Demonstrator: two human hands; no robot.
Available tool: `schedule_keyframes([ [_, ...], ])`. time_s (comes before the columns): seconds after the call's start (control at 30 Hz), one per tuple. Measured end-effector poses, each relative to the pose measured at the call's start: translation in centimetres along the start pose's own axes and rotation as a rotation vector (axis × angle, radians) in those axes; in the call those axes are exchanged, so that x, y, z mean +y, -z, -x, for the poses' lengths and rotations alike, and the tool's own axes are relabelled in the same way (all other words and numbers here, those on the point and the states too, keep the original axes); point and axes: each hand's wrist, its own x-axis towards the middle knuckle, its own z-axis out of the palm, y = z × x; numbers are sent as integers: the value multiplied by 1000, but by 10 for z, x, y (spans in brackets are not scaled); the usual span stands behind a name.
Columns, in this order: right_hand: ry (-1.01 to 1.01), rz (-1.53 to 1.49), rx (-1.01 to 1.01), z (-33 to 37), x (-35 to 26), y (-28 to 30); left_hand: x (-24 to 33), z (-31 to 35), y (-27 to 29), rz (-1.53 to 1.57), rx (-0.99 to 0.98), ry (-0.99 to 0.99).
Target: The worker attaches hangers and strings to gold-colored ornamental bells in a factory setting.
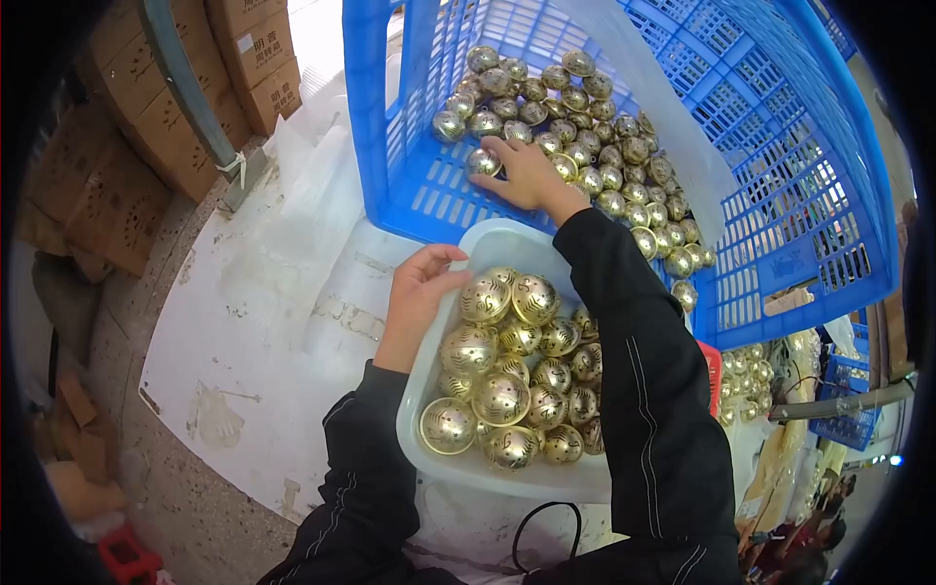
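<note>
My right hand reaches into a large blue plastic crate. Its fingers and thumb close round a shiny gold ball at the crate's near left. Several similar gold balls with dark patterns lie heaped beyond and to the right of that hand. In front of the crate stands a pale plastic tub holding several gold balls. At the tub's far left corner, my left hand has its thumb and fingers closed on the rim. My right forearm hides the tub's right side.
The tub and crate rest on a white-covered table. Brown cartons are stacked at the far left near a metal post. A red container and more gold balls sit on the right. A black cord loop lies nearby.
</note>
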Motion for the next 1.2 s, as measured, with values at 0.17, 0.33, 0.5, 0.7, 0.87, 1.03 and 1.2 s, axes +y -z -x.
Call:
schedule_keyframes([
  [0.17, 22, 61, -69, 11, -23, 11, 7, 7, -5, 8, 43, 54],
  [0.33, -95, 22, -116, 11, -23, 18, 10, 6, -10, 76, 69, 96],
  [0.5, -64, 59, -134, 12, -28, 21, 12, 7, -13, 52, 101, 62],
  [0.7, 313, 94, -37, 16, -22, 14, 11, 7, -16, 125, 106, 92],
  [0.87, 274, 65, -15, 15, -22, 10, 8, 6, -10, 120, 93, 69],
  [1.03, 221, 19, 105, 15, -21, 15, 12, 6, -17, 132, 101, 79],
  [1.2, 33, -298, 495, 38, -18, 42, 10, 5, -17, 118, 87, 63],
])
